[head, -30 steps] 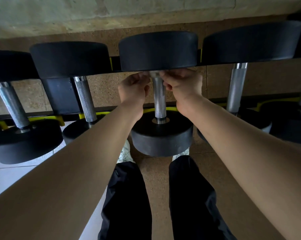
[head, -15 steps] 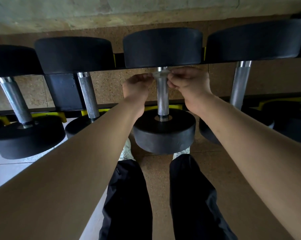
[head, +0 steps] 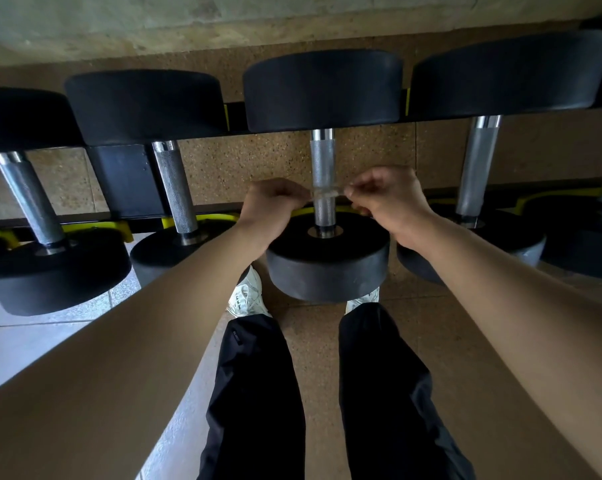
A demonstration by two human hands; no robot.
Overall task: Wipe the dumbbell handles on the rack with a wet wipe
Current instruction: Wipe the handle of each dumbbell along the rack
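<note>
A black dumbbell with a knurled steel handle (head: 323,161) lies on the rack straight ahead. A thin, pale wet wipe (head: 324,194) is stretched as a narrow band around the lower part of that handle. My left hand (head: 273,202) pinches the wipe's left end, just left of the handle. My right hand (head: 386,199) pinches its right end, just right of the handle. Both hands sit above the dumbbell's near black head (head: 327,261).
More dumbbells rest on the black and yellow rack (head: 119,178), with steel handles at the far left (head: 29,199), left (head: 176,188) and right (head: 478,168). My legs in black trousers (head: 258,393) and white shoes stand on the brown speckled floor below.
Both hands have slid the stretched wipe down the handle, from just under the far head to near the close head. The upper knurled part is now uncovered.
</note>
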